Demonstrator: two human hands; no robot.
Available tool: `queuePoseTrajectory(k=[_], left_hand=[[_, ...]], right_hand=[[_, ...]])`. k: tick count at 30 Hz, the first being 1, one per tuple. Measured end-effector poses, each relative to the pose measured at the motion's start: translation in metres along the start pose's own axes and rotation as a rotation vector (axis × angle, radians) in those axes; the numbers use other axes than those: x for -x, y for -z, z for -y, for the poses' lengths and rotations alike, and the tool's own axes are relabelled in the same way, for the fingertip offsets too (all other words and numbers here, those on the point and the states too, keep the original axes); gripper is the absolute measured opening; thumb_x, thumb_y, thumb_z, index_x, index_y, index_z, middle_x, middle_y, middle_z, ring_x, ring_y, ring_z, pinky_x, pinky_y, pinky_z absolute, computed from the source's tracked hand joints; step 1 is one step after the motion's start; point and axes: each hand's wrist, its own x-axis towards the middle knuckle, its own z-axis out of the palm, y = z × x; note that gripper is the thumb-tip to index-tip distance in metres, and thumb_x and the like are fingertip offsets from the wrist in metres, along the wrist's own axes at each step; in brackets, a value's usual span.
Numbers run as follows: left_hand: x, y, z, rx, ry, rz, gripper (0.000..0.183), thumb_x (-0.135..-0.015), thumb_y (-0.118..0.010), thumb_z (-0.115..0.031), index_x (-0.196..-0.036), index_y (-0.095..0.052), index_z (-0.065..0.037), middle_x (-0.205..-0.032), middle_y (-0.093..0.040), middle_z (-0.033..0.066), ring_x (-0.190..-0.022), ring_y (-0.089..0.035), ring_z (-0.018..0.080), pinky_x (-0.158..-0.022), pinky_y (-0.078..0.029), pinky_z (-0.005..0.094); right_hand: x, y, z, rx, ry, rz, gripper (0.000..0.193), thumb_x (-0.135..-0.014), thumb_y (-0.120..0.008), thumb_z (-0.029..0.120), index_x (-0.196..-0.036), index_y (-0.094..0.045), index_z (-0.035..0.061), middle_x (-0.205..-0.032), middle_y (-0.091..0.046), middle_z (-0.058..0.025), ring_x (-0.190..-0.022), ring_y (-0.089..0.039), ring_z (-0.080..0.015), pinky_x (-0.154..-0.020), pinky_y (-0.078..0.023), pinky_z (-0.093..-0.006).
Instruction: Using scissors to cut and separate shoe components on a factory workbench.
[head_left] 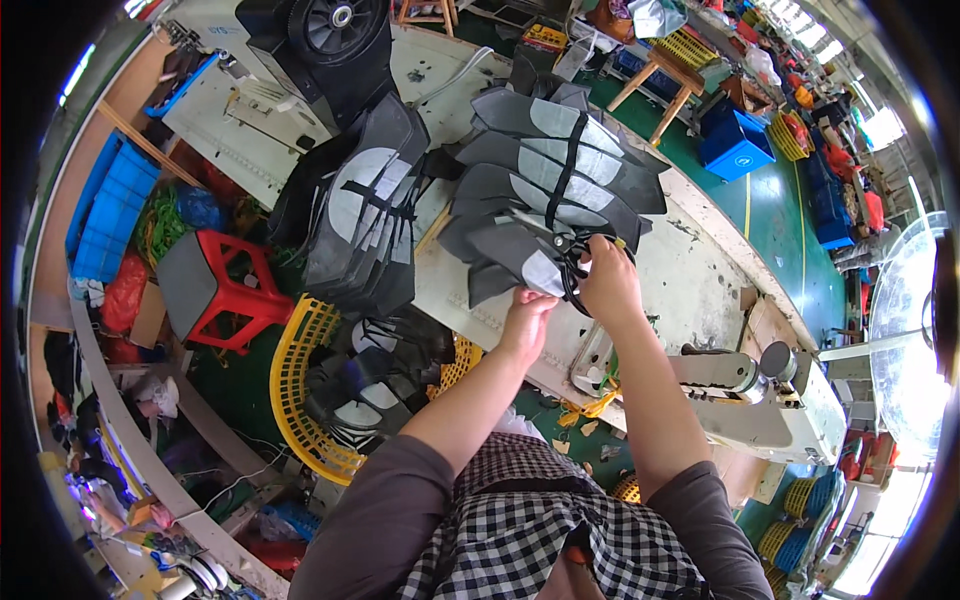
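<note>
My right hand (612,282) grips a pair of black-handled scissors (562,248), their blades pointing up and left across the grey pieces. With closed fingers, my left hand (530,318) pinches the near edge of a dark grey piece (500,250) with a light patch. Beyond both hands, a fanned stack of similar grey pieces (520,155) lies on the worktable (670,250), a black strap (568,165) running across it. A second bundle of grey pieces (370,190), also crossed by a black band, lies to the left.
A yellow basket (285,390) holding more dark pieces stands below the table's near edge. Left of it is a red stool (215,295) with a grey seat. Sewing machines stand at the far left (235,40) and near right (720,375). A blue bin (735,145) is across the aisle.
</note>
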Motion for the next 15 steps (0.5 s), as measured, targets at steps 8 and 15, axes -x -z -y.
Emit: queuePoseTrajectory(k=[8,15], left_hand=[[0.071,-0.004,-0.105,-0.371,0.001,-0.066,0.037,-0.077,-0.059,-0.014,-0.110,-0.046,-0.002,-0.099,-0.054,0.0042,-0.092,-0.051,0.0143,-0.084,-0.039,0.0280],[0.109,0.050,-0.056,-0.652,-0.072,-0.639,0.045,-0.074,-0.070,-0.012,-0.109,-0.046,0.002,-0.093,-0.055,0.0078,-0.084,-0.054,0.0171,-0.077,-0.045,0.0269]], right_hand=[[0.012,0.011,0.031,-0.378,-0.130,0.194,0.048,-0.061,-0.081,0.030,-0.081,-0.050,-0.0008,-0.070,-0.054,-0.0164,-0.066,-0.054,-0.0305,-0.063,-0.043,-0.0360],[0.062,-0.069,0.017,-0.435,-0.333,0.240,0.042,-0.065,-0.079,0.028,-0.082,-0.051,0.0019,-0.073,-0.060,-0.0125,-0.071,-0.060,-0.0295,-0.065,-0.046,-0.0375]])
